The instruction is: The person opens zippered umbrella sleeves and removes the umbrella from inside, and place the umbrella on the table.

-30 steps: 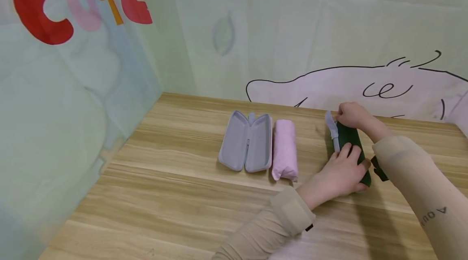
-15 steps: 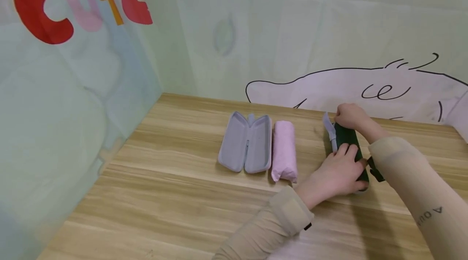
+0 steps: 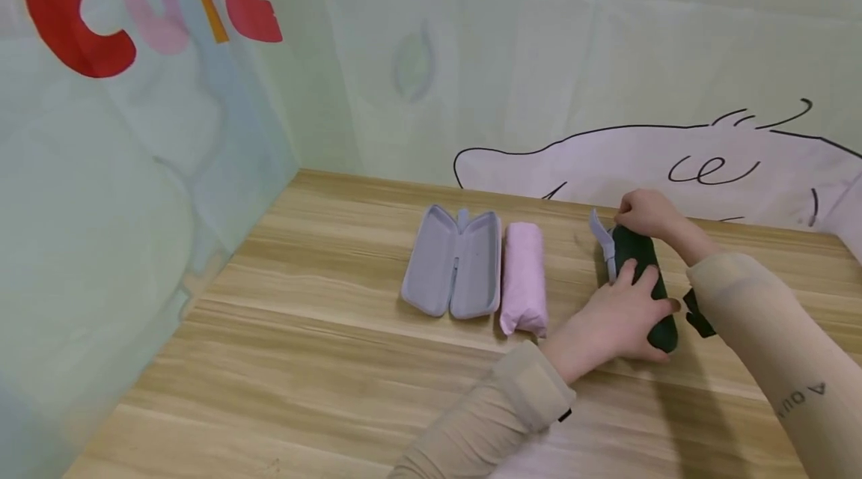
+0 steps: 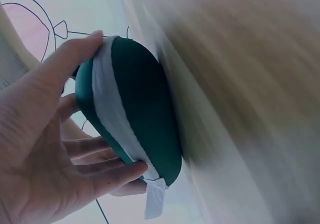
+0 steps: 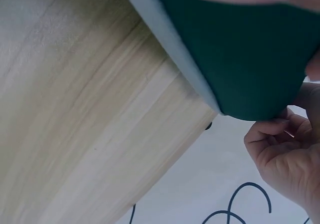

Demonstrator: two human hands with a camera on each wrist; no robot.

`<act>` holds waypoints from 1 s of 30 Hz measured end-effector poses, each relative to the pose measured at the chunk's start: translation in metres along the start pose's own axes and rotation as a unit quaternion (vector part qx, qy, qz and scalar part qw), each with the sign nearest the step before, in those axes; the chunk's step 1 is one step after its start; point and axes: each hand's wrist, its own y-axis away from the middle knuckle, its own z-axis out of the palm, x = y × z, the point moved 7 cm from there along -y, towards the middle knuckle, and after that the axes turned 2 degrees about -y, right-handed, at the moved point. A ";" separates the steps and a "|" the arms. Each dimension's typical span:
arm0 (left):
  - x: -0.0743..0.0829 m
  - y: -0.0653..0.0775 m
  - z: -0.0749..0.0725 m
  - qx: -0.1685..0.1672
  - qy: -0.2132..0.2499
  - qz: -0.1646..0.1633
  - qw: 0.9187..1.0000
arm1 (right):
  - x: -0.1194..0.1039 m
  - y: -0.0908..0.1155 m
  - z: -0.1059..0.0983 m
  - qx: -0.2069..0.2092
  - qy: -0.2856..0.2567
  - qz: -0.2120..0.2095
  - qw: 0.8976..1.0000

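A dark green, long rounded case [image 3: 633,243] with a grey band along its side lies at the right of the table. My left hand [image 3: 619,318] grips its near part, fingers spread over the top. In the left wrist view, the thumb and fingers reach round the green case [image 4: 145,94], and a short ribbed grey tab [image 4: 155,199] hangs from the band. A grey strap [image 3: 602,239] sticks up along the case's left side. My right hand [image 3: 652,213], fingers curled, pinches the far end; the right wrist view shows the same hand [image 5: 287,154] at that end.
An open grey hard case [image 3: 431,269], hinged in the middle, lies on the wooden table [image 3: 303,359]. Right against it is a pink wrapped roll [image 3: 524,277]. A printed cloth wall [image 3: 512,75] stands behind the table. A dark object [image 3: 699,314] sits beside the right cuff.
The green case has shifted slightly left and its near end shows more. The grey strap leans further left. My left hand has moved a little left along with it; the right hand stays at the far end.
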 end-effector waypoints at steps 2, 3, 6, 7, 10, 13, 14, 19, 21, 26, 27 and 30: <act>0.001 0.000 0.000 -0.004 -0.016 0.001 1.000 | 0.002 0.000 0.001 0.003 -0.013 -0.001 1.000; 0.002 0.000 0.000 -0.008 -0.020 0.000 1.000 | 0.003 0.000 0.001 0.004 -0.018 -0.003 1.000; 0.005 -0.001 0.000 -0.010 -0.032 0.001 0.999 | 0.006 0.001 0.002 -0.001 -0.025 0.000 1.000; 0.006 -0.001 0.001 -0.011 -0.033 0.002 0.999 | 0.007 0.001 0.003 -0.005 -0.027 0.002 1.000; 0.007 -0.002 0.001 -0.009 -0.031 0.004 0.999 | 0.009 0.003 0.004 -0.015 -0.028 0.012 0.999; 0.007 -0.002 0.001 -0.003 -0.028 0.003 1.000 | 0.009 0.003 0.004 -0.017 -0.028 0.021 0.999; 0.006 -0.002 0.001 -0.001 -0.028 0.002 1.000 | 0.008 0.002 0.004 -0.017 -0.028 0.022 0.999; 0.005 -0.001 0.001 0.000 -0.028 -0.001 1.000 | 0.007 0.002 0.004 -0.019 -0.024 0.027 0.999; 0.005 -0.001 0.000 -0.002 -0.027 -0.001 1.000 | 0.008 0.002 0.004 -0.019 -0.025 0.030 0.999; 0.005 -0.001 0.000 -0.004 -0.025 -0.002 1.000 | 0.008 0.004 0.004 -0.019 -0.029 0.037 0.999; 0.005 -0.001 0.000 -0.005 -0.025 -0.002 1.000 | 0.009 0.004 0.004 -0.019 -0.028 0.038 0.999; 0.005 -0.001 0.000 -0.003 -0.026 -0.001 1.000 | 0.009 0.005 0.005 -0.019 -0.027 0.042 0.999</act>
